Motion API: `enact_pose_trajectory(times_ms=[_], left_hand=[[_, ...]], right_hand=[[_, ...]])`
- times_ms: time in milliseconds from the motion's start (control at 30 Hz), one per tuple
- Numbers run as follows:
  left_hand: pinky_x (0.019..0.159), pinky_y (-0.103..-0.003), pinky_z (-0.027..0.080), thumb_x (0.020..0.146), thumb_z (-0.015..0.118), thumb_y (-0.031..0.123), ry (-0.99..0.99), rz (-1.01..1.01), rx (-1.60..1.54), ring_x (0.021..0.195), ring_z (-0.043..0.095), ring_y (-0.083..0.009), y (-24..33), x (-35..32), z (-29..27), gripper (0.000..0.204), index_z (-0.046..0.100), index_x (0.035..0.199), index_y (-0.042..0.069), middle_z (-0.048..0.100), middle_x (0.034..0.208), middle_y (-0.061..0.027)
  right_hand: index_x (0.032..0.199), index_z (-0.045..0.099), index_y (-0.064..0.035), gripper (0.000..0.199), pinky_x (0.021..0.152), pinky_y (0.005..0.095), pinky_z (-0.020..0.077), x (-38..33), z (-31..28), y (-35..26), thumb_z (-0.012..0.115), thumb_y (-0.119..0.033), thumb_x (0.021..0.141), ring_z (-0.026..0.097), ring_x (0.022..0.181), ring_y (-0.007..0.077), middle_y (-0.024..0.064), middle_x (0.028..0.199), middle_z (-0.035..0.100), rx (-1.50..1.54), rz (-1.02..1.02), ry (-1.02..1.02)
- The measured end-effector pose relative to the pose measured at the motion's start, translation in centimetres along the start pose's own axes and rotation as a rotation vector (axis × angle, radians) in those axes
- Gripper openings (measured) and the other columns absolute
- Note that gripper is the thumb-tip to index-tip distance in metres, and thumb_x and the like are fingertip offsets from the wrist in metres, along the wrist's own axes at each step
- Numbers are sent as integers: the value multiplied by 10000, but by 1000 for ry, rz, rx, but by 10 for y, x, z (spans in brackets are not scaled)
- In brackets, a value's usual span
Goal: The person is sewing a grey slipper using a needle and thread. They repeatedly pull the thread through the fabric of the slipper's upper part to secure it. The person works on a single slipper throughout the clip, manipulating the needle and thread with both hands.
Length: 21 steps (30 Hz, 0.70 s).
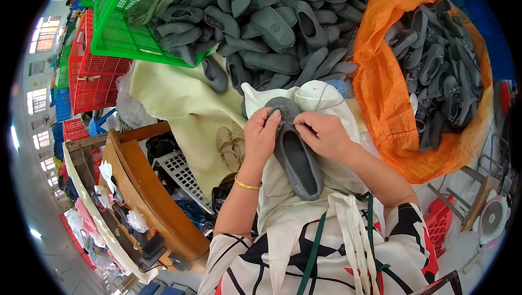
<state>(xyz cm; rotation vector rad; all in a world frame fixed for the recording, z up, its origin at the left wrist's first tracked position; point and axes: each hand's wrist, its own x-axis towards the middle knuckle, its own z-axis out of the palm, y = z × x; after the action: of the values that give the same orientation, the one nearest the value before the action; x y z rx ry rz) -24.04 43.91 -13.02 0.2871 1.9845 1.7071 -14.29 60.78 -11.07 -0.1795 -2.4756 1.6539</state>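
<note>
A grey slip-on shoe (298, 160) lies on the cream apron over my lap, its opening facing up and its toe pointing away from me. My left hand (262, 132) grips the shoe near the toe, thumb on the upper. On the other side, my right hand (324, 133) is closed in a pinch over the front edge of the opening. Whatever sits between those fingertips is too small to make out. A thin dark thread (333, 105) curves above the right hand, across a white padded cloth piece (317, 95).
A big heap of grey shoes (272, 29) lies ahead, partly in a green crate (128, 42). To the right, an orange sack (386, 105) holds more grey shoes. A wooden desk (141, 197) stands at left, with beige shoes (228, 147) beside it and a fan (493, 213) far right.
</note>
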Motion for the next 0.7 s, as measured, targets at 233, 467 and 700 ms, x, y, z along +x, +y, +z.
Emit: enact_pose_trajectory(times_ms=[233, 467, 700], left_hand=[[637, -228, 401, 984, 611, 195, -8, -25, -45, 713, 465, -63, 2, 0, -1, 239, 631, 904, -29, 554, 771, 22], [632, -223, 396, 985, 612, 193, -4, -25, -56, 711, 457, -57, 3, -1, 0, 231, 632, 911, -26, 550, 771, 29], [619, -215, 391, 986, 613, 199, -7, -22, -68, 697, 455, -51, 1, -1, -1, 230, 637, 923, -22, 557, 770, 36]], right_hand=[[927, 615, -69, 63, 594, 421, 492, 4, 4, 1, 616, -130, 909, 648, 675, 329, 134, 763, 661, -66, -17, -17], [937, 617, -73, 66, 600, 425, 496, 4, 7, 2, 613, -133, 910, 651, 677, 334, 135, 762, 666, -64, 13, -17], [964, 635, -79, 84, 611, 417, 503, 3, 4, 1, 617, -140, 910, 660, 689, 328, 136, 773, 675, -7, 67, -42]])
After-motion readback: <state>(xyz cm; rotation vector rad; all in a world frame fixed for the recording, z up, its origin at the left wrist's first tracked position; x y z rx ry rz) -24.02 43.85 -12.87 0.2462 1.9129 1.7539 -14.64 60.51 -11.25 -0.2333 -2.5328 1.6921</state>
